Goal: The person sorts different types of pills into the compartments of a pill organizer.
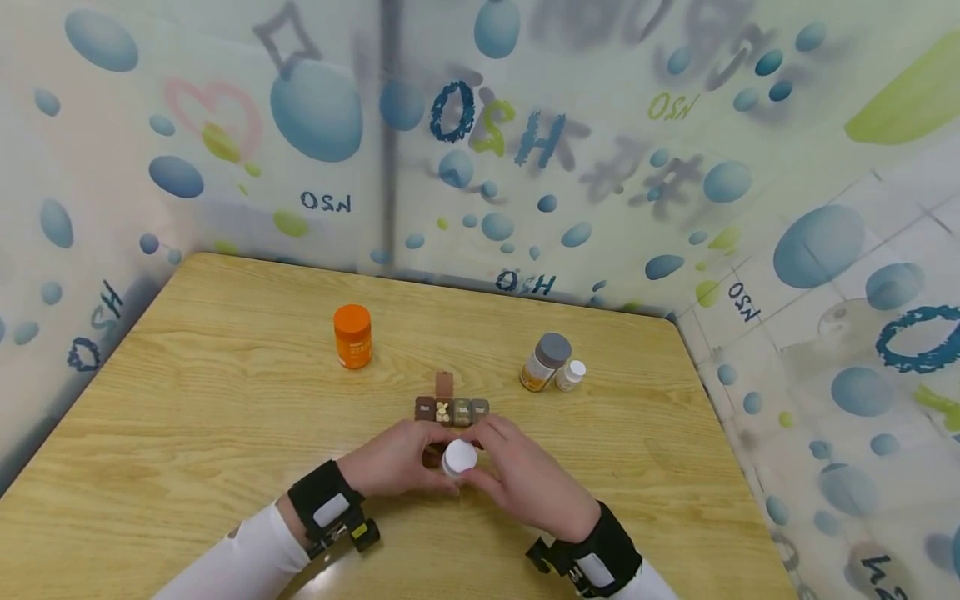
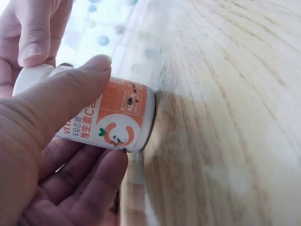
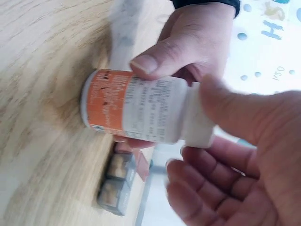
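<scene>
A white pill bottle [image 1: 459, 458] with an orange and white vitamin C label stands upright at the front of the table, its base at the wood. My left hand [image 1: 397, 460] grips the bottle's body between thumb and fingers, as the left wrist view shows. The white cap [image 3: 198, 117] is on the bottle, and my right hand [image 1: 525, 479] pinches it. Just beyond both hands lies a pill organizer [image 1: 462, 412] with small brown and grey-green compartments. One lid [image 1: 444, 383] stands flipped back, showing pale pieces in that compartment. My hands hide the organizer's near part.
An orange jar [image 1: 352, 337] stands at the back left of the wooden table [image 1: 225, 400]. Toward the back right, a grey-capped bottle [image 1: 546, 362] stands beside a small white bottle [image 1: 572, 375]. A patterned curtain [image 1: 480, 192] hangs behind the table.
</scene>
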A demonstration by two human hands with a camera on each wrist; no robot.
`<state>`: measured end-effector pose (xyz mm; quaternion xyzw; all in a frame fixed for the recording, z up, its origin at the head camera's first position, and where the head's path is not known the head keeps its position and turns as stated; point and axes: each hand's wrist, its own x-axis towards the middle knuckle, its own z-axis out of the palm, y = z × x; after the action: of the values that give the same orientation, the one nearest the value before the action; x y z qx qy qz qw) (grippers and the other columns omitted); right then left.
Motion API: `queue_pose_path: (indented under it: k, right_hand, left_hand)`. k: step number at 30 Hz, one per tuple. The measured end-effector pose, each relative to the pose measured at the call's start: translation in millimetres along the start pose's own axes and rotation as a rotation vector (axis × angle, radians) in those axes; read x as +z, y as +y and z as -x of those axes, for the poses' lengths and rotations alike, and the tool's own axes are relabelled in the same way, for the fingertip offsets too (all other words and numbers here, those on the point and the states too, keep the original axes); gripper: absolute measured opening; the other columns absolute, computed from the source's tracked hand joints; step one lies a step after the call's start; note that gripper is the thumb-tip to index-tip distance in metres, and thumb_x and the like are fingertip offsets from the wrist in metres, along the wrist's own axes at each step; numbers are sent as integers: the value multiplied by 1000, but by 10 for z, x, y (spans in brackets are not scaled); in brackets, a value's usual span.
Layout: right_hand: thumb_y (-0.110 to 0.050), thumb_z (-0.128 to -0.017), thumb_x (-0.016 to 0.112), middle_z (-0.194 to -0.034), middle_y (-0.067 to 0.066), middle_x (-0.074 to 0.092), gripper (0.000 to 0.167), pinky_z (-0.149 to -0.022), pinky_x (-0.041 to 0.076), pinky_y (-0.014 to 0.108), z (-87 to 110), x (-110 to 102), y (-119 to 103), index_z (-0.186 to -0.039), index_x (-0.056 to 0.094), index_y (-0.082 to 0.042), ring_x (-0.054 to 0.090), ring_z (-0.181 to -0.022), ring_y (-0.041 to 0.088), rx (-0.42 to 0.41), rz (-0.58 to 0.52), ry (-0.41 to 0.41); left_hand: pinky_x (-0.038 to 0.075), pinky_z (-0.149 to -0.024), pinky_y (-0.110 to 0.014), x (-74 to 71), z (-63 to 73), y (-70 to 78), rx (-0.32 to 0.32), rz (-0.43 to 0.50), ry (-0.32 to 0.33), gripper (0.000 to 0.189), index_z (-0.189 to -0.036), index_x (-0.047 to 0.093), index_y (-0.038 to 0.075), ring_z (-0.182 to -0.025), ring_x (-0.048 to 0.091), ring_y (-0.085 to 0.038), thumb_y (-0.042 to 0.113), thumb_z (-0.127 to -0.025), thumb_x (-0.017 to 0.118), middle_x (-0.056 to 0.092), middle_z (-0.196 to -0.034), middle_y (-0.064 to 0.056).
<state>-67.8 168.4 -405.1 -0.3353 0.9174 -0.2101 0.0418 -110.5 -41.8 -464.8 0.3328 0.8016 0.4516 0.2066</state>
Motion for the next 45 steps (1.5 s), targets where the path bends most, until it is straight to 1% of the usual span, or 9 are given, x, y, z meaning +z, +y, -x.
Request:
queue_pose_path:
  k: [3, 7, 10, 12, 15, 23, 38, 42, 45]
  right_hand:
    - [-46, -83, 59, -108, -14, 47, 36, -80, 46, 24, -3, 22, 3, -110, 49, -25, 49, -98, 4, 60, -8, 17]
    - [-52, -82, 57, -119, -11, 45, 53, -87, 44, 28, 6, 5, 3, -125, 46, -22, 47, -107, 6, 39, 28, 7]
    - [-44, -85, 59, -129, -11, 40, 59, -94, 40, 28, 11, -16, 9, -136, 39, -23, 39, -117, 4, -38, 51, 2]
    - [-33, -87, 61, -128, -11, 41, 56, -92, 41, 27, 13, -21, 12, -137, 39, -24, 39, -115, 3, -89, 58, 4]
    - [-22, -88, 61, -122, -12, 42, 53, -88, 41, 22, 9, -8, 11, -137, 40, -26, 39, -109, 0, -111, 64, 7]
    - [-20, -87, 62, -116, -9, 43, 45, -81, 44, 20, -9, 41, -26, -129, 47, -18, 41, -98, 2, -54, 75, 20]
    - [-21, -87, 62, -116, -7, 44, 41, -85, 44, 24, -12, 69, -84, -126, 49, -15, 42, -100, 3, -21, 116, 14]
    - [-20, -89, 59, -117, -6, 45, 38, -84, 45, 23, -8, -15, -57, -125, 49, -14, 43, -100, 4, -20, 78, 11]
    - [-20, -90, 57, -115, -6, 46, 37, -78, 45, 23, -27, -200, 26, -125, 49, -12, 45, -96, 5, 6, 32, 84]
  left_hand:
    - [47, -72, -23, 5, -5, -4, 6, -7, 2, 40, -104, 60, 35, -82, 57, -3, 46, -68, 75, 61, -93, 19]
    - [47, -72, -21, 7, -5, -8, 21, -14, 0, 42, -105, 60, 34, -83, 58, -3, 51, -69, 72, 61, -95, 18]
    - [47, -74, -21, 6, -3, -12, 18, -5, -6, 47, -110, 58, 35, -86, 58, -2, 50, -69, 73, 60, -98, 19]
    - [47, -74, -21, 3, 1, -11, 10, 2, -8, 47, -111, 57, 36, -86, 58, -2, 46, -69, 74, 60, -99, 19]
    - [48, -74, -22, 3, 1, -11, 5, 9, -12, 46, -111, 57, 36, -86, 58, -2, 41, -69, 76, 60, -99, 19]
    - [48, -72, -22, -9, -3, -12, 8, -26, 2, 49, -111, 57, 37, -84, 57, -3, 46, -67, 76, 60, -97, 19]
    - [47, -70, -23, 10, 14, 6, 0, -41, 7, 49, -111, 56, 39, -82, 57, -6, 43, -67, 77, 59, -96, 19]
    - [47, -73, -23, 18, 2, 12, 10, -37, 30, 46, -110, 57, 38, -85, 57, -5, 44, -69, 75, 59, -98, 20]
    - [47, -76, -23, -1, -18, 15, 9, -49, 86, 45, -113, 56, 34, -88, 57, -4, 44, -72, 73, 59, -101, 19]
